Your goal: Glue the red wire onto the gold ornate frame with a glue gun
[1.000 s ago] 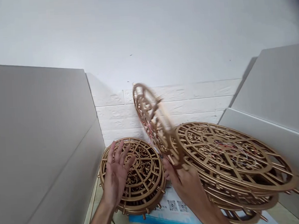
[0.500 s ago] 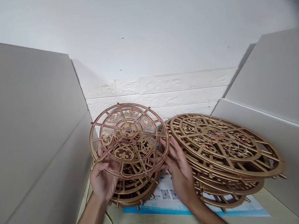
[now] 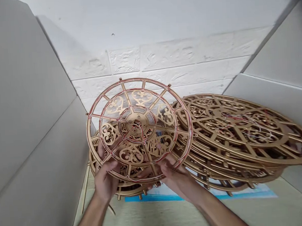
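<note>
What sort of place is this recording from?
Probably a packing station: grey cardboard flaps rise on both sides, gold openwork discs are stacked between them, and a white brick-effect wall stands behind.

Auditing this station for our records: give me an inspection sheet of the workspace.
surface: pale flat surface
job's things: gold openwork wheel held above a lower stack of wheels; larger stack of wheels to the right
clutter: blue-edged printed sheet under the stacks
hands: left hand and right hand both holding the wheel from below
cables: thin red wire along the wheel's frame
surroundings: grey cardboard flaps either side, white brick-pattern wall behind
</note>
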Demonstrator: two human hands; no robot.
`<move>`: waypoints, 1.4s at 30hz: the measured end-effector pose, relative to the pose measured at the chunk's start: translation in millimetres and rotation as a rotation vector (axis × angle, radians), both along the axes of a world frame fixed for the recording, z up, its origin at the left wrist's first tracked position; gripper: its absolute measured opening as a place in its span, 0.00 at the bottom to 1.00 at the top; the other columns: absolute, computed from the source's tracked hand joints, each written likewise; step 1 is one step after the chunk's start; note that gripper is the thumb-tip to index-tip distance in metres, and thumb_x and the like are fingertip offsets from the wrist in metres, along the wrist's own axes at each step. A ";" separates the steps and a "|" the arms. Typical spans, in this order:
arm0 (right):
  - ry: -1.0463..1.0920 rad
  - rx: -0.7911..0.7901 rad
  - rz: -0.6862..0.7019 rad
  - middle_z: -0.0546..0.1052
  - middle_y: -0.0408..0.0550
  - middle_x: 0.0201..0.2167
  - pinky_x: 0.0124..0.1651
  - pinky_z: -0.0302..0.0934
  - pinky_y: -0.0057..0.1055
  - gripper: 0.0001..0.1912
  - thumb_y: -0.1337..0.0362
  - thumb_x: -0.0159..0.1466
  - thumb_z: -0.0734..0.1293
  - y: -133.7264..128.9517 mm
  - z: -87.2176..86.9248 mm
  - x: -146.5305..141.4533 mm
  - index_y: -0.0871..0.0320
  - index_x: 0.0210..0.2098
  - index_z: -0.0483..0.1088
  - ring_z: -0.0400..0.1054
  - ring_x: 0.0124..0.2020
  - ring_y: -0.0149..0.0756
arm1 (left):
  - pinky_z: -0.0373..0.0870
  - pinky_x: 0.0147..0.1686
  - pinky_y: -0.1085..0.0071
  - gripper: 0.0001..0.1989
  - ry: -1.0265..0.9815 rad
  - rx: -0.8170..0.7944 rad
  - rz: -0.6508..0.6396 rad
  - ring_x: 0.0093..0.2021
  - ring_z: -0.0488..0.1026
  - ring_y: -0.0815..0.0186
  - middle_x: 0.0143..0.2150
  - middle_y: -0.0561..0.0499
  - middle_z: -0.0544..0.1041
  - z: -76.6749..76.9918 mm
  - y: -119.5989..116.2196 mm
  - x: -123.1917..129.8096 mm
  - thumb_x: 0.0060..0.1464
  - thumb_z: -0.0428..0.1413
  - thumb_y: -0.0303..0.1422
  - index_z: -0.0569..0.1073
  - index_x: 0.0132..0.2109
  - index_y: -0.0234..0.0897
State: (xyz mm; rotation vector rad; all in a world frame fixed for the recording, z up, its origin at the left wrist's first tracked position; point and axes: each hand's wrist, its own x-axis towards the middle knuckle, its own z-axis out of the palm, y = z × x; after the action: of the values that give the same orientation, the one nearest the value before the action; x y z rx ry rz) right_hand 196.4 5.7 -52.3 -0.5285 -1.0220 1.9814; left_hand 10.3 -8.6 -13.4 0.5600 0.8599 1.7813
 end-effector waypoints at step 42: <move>0.030 0.181 0.097 0.79 0.47 0.32 0.32 0.57 0.33 0.21 0.47 0.63 0.69 -7.2 17.6 -7.1 0.53 0.49 0.72 0.72 0.33 0.38 | 0.77 0.49 0.50 0.13 -0.063 -0.054 -0.220 0.44 0.81 0.49 0.36 0.51 0.84 -13.9 -5.1 -18.1 0.46 0.69 0.36 0.79 0.39 0.43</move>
State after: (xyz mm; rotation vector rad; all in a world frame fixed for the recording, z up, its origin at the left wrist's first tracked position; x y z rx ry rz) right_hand 189.3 -1.4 -34.7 -0.3552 -1.2139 1.9505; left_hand -7.8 -13.7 -27.3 0.5385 0.7700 1.5638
